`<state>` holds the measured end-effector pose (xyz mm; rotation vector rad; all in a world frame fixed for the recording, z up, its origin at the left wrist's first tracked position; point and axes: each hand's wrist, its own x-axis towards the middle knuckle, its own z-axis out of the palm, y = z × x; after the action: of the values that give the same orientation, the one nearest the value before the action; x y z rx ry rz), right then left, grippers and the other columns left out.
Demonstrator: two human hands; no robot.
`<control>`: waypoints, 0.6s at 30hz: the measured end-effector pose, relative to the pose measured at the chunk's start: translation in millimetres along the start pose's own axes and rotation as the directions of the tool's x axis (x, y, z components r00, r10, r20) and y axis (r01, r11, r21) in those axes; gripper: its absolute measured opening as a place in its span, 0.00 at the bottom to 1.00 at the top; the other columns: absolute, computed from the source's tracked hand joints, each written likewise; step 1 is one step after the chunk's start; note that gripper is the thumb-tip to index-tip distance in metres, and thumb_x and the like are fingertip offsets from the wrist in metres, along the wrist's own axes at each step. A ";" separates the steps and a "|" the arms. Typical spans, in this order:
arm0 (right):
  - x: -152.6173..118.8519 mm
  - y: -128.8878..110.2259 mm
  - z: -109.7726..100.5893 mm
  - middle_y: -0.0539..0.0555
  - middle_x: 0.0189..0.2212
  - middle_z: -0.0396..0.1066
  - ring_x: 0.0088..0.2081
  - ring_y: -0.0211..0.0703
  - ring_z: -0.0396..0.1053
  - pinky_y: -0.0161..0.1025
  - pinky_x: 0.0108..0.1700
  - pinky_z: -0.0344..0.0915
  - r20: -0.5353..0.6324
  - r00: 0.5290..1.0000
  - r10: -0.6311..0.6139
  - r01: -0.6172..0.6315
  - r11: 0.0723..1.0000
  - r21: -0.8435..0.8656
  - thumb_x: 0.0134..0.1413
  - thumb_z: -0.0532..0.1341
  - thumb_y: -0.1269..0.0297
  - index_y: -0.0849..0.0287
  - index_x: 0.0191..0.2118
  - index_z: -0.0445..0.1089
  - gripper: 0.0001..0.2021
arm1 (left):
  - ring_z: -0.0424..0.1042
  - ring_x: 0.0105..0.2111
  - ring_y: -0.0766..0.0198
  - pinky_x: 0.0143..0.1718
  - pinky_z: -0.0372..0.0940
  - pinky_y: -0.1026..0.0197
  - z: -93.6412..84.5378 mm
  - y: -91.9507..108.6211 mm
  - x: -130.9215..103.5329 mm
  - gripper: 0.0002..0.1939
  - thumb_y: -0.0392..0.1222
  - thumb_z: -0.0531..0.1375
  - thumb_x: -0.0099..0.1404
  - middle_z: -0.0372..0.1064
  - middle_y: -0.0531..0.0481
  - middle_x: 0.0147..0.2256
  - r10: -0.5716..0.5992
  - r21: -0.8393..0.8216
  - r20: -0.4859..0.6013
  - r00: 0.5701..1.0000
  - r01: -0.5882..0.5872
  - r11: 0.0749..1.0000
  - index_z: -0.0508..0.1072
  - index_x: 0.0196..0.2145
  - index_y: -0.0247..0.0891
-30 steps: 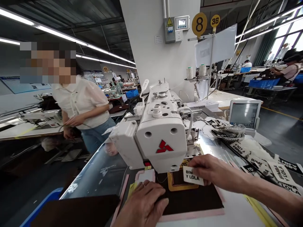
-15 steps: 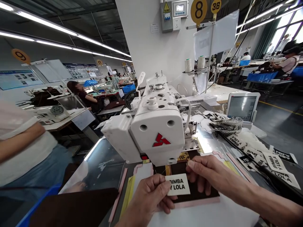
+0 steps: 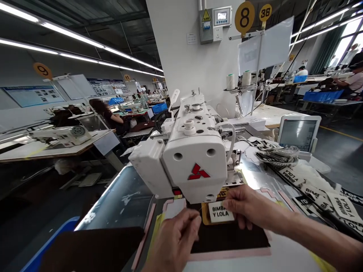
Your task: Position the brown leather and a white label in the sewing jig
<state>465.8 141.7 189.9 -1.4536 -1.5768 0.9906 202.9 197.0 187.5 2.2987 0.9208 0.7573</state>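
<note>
A white label point(image 3: 216, 216) printed "BIMBA Y LOLA" lies over a yellow-edged opening of a template on the dark brown fabric piece point(image 3: 227, 240), just in front of the sewing machine head point(image 3: 195, 158). My right hand point(image 3: 241, 206) has its thumb and fingers closed on the label's right edge. To the left of the label, apart from it, my left hand point(image 3: 183, 230) is closed in a pinch, its fingertips slightly blurred. Whether anything fine is between those fingertips I cannot make out. Pink and yellow strips border the fabric.
Several loose labels point(image 3: 340, 204) and a bundled stack point(image 3: 278, 155) lie to the right. A touchscreen panel point(image 3: 297, 132) stands behind them. At lower left are a blue bin point(image 3: 42, 249) and dark brown material point(image 3: 93, 245). Thread cones point(image 3: 230, 81) stand at the back.
The label has moved forward onto the yellow-edged opening, passing from my left hand to my right. My left hand has let go of it. A person at the far left is out of view.
</note>
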 end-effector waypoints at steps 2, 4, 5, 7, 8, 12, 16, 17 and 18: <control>12.0 -0.6 -9.1 0.54 0.24 0.70 0.22 0.33 0.63 0.30 0.23 0.59 -0.011 1.000 0.016 -0.016 0.999 -0.039 0.69 0.55 0.51 0.66 0.38 0.65 0.19 | 0.64 0.30 0.68 0.31 0.56 0.64 -7.4 -9.6 -0.4 0.19 0.51 0.48 0.79 0.67 0.51 0.30 0.219 0.219 -0.021 0.976 -0.209 0.953 0.71 0.40 0.38; 19.9 -3.2 -12.6 0.55 0.26 0.70 0.21 0.33 0.64 0.30 0.21 0.58 -0.011 1.000 0.028 -0.028 0.998 -0.063 0.68 0.55 0.56 0.67 0.36 0.65 0.16 | 0.66 0.34 0.67 0.35 0.59 0.63 -10.4 -18.0 0.1 0.09 0.40 0.50 0.78 0.69 0.53 0.34 0.439 0.378 -0.019 0.898 -0.400 0.835 0.70 0.42 0.40; 22.2 -5.0 -12.7 0.55 0.27 0.71 0.22 0.34 0.66 0.30 0.20 0.59 -0.002 0.999 0.035 -0.035 0.997 -0.074 0.67 0.55 0.58 0.67 0.36 0.65 0.15 | 0.68 0.38 0.67 0.39 0.63 0.62 -10.5 -20.1 0.7 0.08 0.37 0.52 0.76 0.71 0.55 0.39 0.530 0.455 -0.025 0.848 -0.462 0.761 0.70 0.46 0.42; 24.4 -8.9 -11.1 0.55 0.28 0.71 0.23 0.36 0.67 0.31 0.19 0.59 0.013 0.998 0.061 -0.059 0.994 -0.090 0.65 0.56 0.60 0.66 0.35 0.65 0.12 | 0.71 0.47 0.65 0.46 0.70 0.60 -9.0 -19.4 2.4 0.13 0.36 0.56 0.73 0.72 0.58 0.50 0.653 0.616 -0.008 0.758 -0.510 0.600 0.72 0.53 0.45; 24.9 -10.3 -10.0 0.55 0.28 0.71 0.22 0.36 0.68 0.31 0.19 0.59 0.015 0.997 0.075 -0.073 0.992 -0.103 0.63 0.56 0.61 0.66 0.35 0.65 0.12 | 0.72 0.51 0.65 0.49 0.71 0.58 -8.0 -17.4 3.5 0.16 0.37 0.56 0.72 0.71 0.60 0.55 0.682 0.684 0.012 0.731 -0.504 0.528 0.73 0.56 0.46; 25.7 -10.1 -7.1 0.55 0.28 0.72 0.23 0.38 0.68 0.31 0.18 0.58 0.009 0.997 0.082 -0.079 0.982 -0.171 0.61 0.55 0.59 0.65 0.36 0.68 0.12 | 0.73 0.53 0.65 0.56 0.69 0.60 -4.7 -10.3 9.2 0.17 0.44 0.56 0.74 0.67 0.63 0.59 0.737 0.795 0.062 0.673 -0.480 0.372 0.77 0.56 0.46; 23.3 -11.0 -5.1 0.55 0.27 0.72 0.22 0.38 0.67 0.31 0.18 0.57 -0.041 0.998 0.057 -0.064 0.974 -0.217 0.59 0.55 0.58 0.64 0.37 0.68 0.13 | 0.72 0.54 0.62 0.55 0.71 0.53 -2.0 -13.7 13.4 0.18 0.44 0.58 0.73 0.66 0.62 0.60 0.677 0.785 0.101 0.729 -0.476 0.396 0.74 0.58 0.45; 22.2 -12.8 -4.5 0.55 0.27 0.71 0.21 0.38 0.66 0.31 0.19 0.57 -0.048 0.998 0.051 -0.061 0.973 -0.223 0.59 0.55 0.58 0.64 0.36 0.67 0.13 | 0.71 0.55 0.60 0.55 0.72 0.52 -1.3 -13.8 14.1 0.20 0.44 0.59 0.72 0.66 0.60 0.61 0.660 0.779 0.118 0.742 -0.481 0.402 0.73 0.60 0.44; 21.2 -15.0 -3.8 0.54 0.26 0.70 0.21 0.37 0.66 0.31 0.20 0.57 -0.054 0.997 0.046 -0.057 0.972 -0.228 0.59 0.55 0.59 0.64 0.35 0.67 0.12 | 0.71 0.56 0.59 0.54 0.72 0.51 -0.5 -13.0 14.7 0.21 0.44 0.60 0.72 0.66 0.59 0.61 0.648 0.779 0.128 0.751 -0.481 0.402 0.72 0.61 0.42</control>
<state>461.8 162.2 205.8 -1.6704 -1.6680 0.8160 205.9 216.0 183.6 3.5024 0.5428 1.0078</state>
